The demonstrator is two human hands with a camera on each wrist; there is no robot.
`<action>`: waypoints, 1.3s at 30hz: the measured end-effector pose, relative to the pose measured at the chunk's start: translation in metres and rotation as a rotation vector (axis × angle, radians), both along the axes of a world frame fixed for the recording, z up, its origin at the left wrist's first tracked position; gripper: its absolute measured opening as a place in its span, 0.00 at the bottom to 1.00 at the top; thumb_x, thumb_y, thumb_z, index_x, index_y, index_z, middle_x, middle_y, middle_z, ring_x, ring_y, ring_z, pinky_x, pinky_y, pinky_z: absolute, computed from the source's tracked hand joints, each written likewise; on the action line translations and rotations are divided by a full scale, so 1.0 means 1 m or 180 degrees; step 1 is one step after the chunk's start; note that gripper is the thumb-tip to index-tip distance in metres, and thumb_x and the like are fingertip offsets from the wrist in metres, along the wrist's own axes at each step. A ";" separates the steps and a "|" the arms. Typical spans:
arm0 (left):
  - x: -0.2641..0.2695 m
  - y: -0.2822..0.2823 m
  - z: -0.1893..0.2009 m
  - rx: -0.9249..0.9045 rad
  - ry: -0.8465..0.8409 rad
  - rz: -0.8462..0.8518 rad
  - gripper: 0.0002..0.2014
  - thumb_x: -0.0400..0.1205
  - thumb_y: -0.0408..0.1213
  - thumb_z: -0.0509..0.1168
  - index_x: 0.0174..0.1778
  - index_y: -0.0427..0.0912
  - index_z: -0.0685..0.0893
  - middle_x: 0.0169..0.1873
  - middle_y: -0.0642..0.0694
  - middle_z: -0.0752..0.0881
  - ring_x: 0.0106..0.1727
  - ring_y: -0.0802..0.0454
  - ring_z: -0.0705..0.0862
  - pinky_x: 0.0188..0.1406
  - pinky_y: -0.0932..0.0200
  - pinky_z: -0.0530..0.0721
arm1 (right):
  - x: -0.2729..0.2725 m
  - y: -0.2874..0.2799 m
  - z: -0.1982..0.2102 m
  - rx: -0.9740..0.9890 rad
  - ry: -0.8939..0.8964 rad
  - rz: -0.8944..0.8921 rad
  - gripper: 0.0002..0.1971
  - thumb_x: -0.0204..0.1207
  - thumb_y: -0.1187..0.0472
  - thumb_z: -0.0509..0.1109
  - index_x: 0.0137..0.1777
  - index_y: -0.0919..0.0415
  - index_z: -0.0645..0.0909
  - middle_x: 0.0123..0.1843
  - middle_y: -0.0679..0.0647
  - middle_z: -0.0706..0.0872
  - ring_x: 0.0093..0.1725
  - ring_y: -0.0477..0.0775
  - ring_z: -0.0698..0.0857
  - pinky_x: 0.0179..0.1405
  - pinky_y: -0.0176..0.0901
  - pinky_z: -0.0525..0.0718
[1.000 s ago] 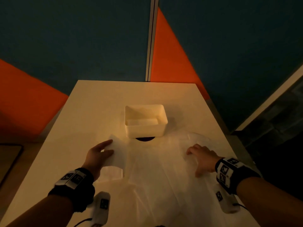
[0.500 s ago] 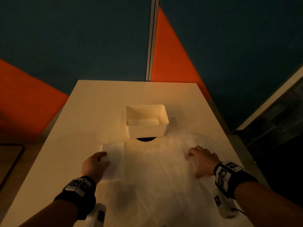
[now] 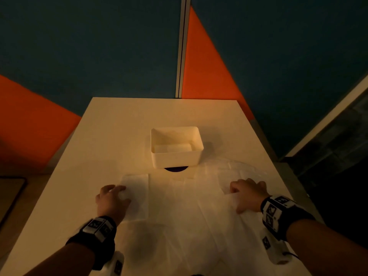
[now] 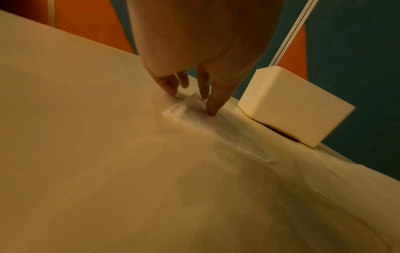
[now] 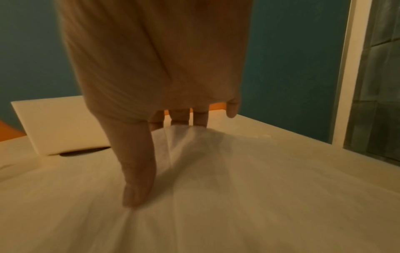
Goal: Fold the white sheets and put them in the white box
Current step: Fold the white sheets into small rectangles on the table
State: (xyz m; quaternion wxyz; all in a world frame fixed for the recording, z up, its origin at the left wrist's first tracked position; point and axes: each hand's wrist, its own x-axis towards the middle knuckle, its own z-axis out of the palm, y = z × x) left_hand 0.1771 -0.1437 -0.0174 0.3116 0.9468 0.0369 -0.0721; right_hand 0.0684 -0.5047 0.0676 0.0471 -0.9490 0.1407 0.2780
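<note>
Hands on a thin white sheet spread across a pale table.

Your left hand rests on a flap folded over at the sheet's left edge, fingers straight and pressing down with their tips, gripping nothing. Your right hand lies on the sheet's right side, thumb stretched flat on it and the other fingers bent with their tips at a raised ridge of the material (whether they pinch it is unclear). The white box stands upright just past the sheet's far edge, between your hands, with something pale and flat inside.
</note>
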 end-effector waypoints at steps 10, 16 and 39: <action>0.005 -0.010 0.007 0.0077 0.0271 -0.0109 0.22 0.72 0.32 0.73 0.63 0.40 0.84 0.66 0.34 0.75 0.63 0.32 0.75 0.67 0.47 0.73 | 0.023 -0.002 0.076 0.0401 0.0103 0.0166 0.05 0.73 0.51 0.69 0.46 0.48 0.78 0.51 0.47 0.82 0.56 0.52 0.79 0.57 0.52 0.67; -0.003 -0.046 0.057 -0.0561 0.0129 -0.0724 0.25 0.69 0.61 0.69 0.61 0.55 0.82 0.64 0.47 0.81 0.66 0.45 0.76 0.63 0.50 0.76 | 0.029 0.022 0.110 0.2224 -0.1062 -0.0580 0.10 0.77 0.60 0.69 0.58 0.51 0.82 0.52 0.46 0.88 0.51 0.45 0.86 0.46 0.39 0.83; -0.016 -0.100 0.152 -0.3878 0.1083 -0.1028 0.11 0.82 0.27 0.60 0.55 0.37 0.86 0.49 0.40 0.90 0.47 0.46 0.88 0.42 0.57 0.87 | 0.021 0.054 0.093 0.4551 -0.1735 -0.1902 0.15 0.76 0.72 0.65 0.57 0.56 0.84 0.52 0.55 0.90 0.49 0.52 0.89 0.50 0.50 0.87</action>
